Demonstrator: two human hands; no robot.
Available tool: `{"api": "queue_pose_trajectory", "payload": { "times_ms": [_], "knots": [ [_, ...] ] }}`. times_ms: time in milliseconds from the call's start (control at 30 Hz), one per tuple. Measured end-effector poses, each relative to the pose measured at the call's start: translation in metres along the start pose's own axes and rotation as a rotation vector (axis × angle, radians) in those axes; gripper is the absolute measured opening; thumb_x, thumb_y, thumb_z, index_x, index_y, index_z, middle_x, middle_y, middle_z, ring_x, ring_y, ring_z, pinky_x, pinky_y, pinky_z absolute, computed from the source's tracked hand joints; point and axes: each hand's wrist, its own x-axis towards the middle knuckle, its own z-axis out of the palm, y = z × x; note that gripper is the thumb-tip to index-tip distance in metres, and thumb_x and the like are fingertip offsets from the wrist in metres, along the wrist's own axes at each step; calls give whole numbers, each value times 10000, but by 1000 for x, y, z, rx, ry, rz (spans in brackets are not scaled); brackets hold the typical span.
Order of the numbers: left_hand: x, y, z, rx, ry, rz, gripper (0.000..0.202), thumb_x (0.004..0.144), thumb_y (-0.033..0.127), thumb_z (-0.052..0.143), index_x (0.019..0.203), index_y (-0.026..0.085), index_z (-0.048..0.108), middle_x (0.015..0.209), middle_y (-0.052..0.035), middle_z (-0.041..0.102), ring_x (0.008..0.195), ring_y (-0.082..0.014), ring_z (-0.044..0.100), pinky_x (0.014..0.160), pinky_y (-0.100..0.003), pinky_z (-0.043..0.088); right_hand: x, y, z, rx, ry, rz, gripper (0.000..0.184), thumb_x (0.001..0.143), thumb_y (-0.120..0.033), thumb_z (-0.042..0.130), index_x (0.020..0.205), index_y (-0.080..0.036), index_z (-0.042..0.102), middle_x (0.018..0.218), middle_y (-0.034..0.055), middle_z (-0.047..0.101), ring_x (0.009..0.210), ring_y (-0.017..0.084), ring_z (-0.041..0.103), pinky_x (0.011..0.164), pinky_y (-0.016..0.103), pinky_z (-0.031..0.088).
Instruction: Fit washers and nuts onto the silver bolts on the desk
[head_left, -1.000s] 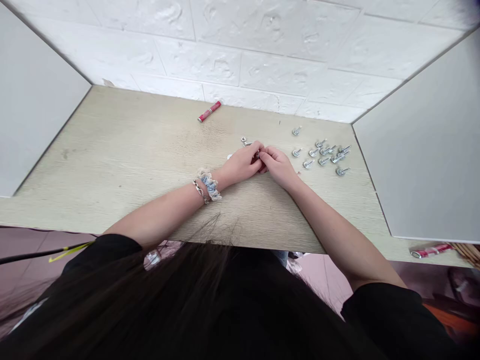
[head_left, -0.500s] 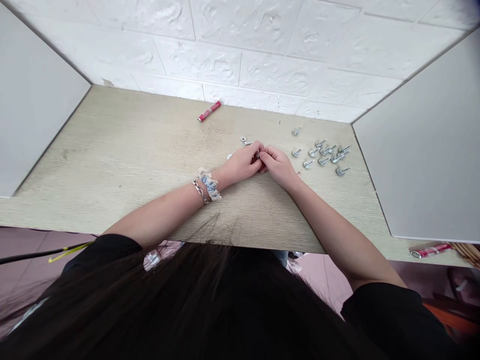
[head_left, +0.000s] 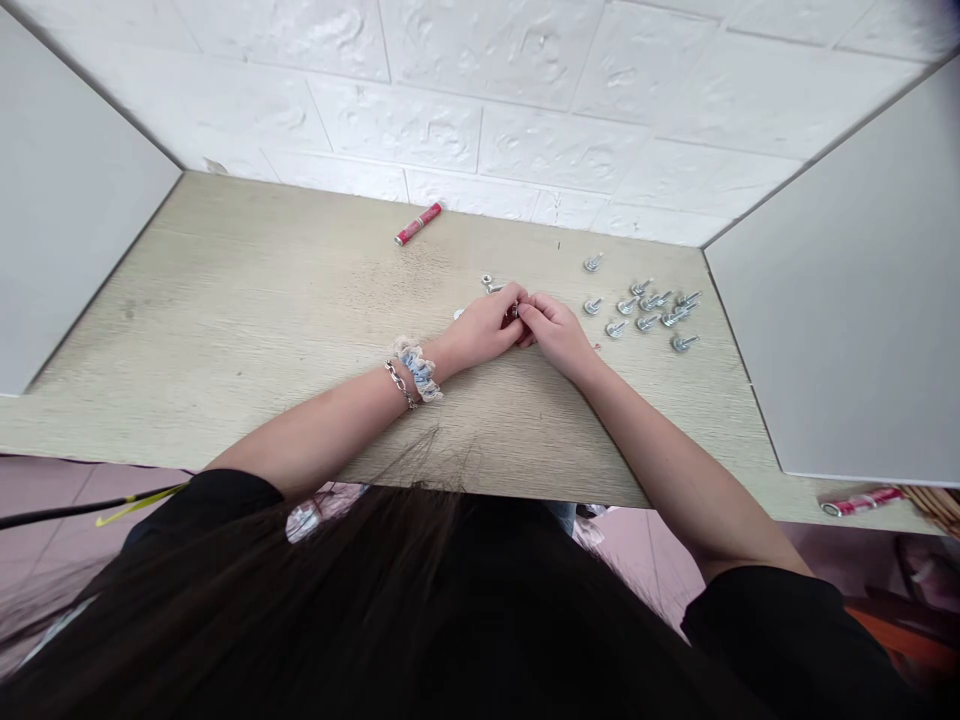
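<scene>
My left hand [head_left: 489, 325] and my right hand [head_left: 553, 328] meet over the middle of the table, fingertips together. Both are closed around a small shiny metal fastener [head_left: 515, 312], mostly covered by the fingers, so its exact kind does not show. Just beyond my left fingers lie a metal nut [head_left: 487, 280] and another metal piece partly hidden by the hand. A small whitish disc [head_left: 458, 314] peeks out beside my left hand. To the right of my right hand, several bolts with washers [head_left: 647, 322] are spread on the table.
A red tube [head_left: 418, 224] lies near the white brick wall [head_left: 555, 150]. Light panels border the table [head_left: 225, 300] at the left [head_left: 82, 200] and right [head_left: 847, 290]. Another red tube [head_left: 862, 501] and some thin wooden sticks [head_left: 930, 507] lie at the right front edge.
</scene>
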Motion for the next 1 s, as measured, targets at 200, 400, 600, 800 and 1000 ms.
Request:
{"api": "queue_pose_trajectory", "payload": {
  "times_ms": [200, 400, 600, 800, 1000],
  "knots": [
    [-1, 2, 0, 1, -2, -7, 71, 853, 188, 441, 897, 178, 497, 778, -11, 597, 681, -119, 513, 653, -262, 388, 1, 2, -1, 11, 12, -34, 391, 832, -556, 543, 708, -186, 514, 598, -19, 539, 515, 84, 505, 511, 225, 453],
    [-1, 2, 0, -12, 7, -12, 91, 870, 199, 436, 903, 172, 516, 784, -8, 606, 685, -113, 517, 670, -255, 393, 2, 5, -1, 20, 1, -54, 501, 770, -681, 539, 713, -184, 518, 590, -17, 528, 512, 80, 506, 507, 220, 463],
    [-1, 2, 1, -26, 41, -13, 119, 882, 245, 452, 950, 173, 519, 775, -4, 603, 666, -108, 516, 661, -254, 402, 3, 6, 0, 42, 13, -52, 566, 739, -741, 506, 726, -176, 533, 592, -12, 536, 508, 75, 515, 490, 207, 467],
    [-1, -2, 3, -48, 48, -11, 137, 871, 211, 457, 991, 175, 511, 787, 4, 612, 650, -95, 518, 664, -240, 421, 5, 11, 1, 76, 56, -5, 576, 782, -734, 445, 716, -168, 529, 594, 0, 540, 507, 74, 525, 483, 203, 472],
    [0, -3, 3, -55, 80, 1, 108, 872, 211, 461, 963, 173, 504, 742, 19, 598, 618, -81, 518, 639, -227, 417, 5, 9, 1, 113, 34, -3, 421, 846, -584, 520, 765, -170, 520, 597, -19, 543, 510, 62, 532, 475, 177, 461]
  ]
}}
